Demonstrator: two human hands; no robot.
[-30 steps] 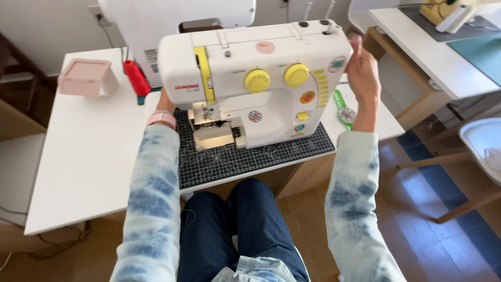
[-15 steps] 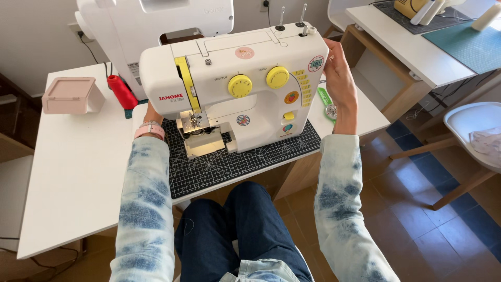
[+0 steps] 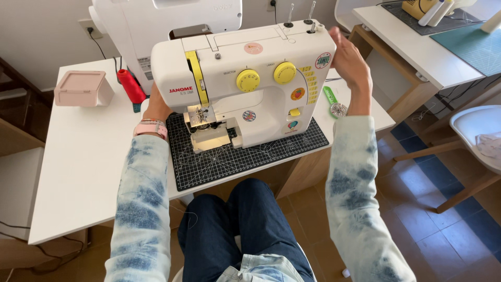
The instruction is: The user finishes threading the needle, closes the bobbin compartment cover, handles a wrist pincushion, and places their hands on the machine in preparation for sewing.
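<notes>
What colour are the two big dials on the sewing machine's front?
Yellow. Both dials sit on the white sewing machine; the head view shows them clearly.

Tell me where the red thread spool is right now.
In the head view, the red thread spool stands on the white table left of the white sewing machine, between it and a small pink plastic box, just beyond the left hand.

One head camera looks steeply down from close above, facing 12 o'clock toward the sewing machine (image 3: pixel 245 83).
</notes>
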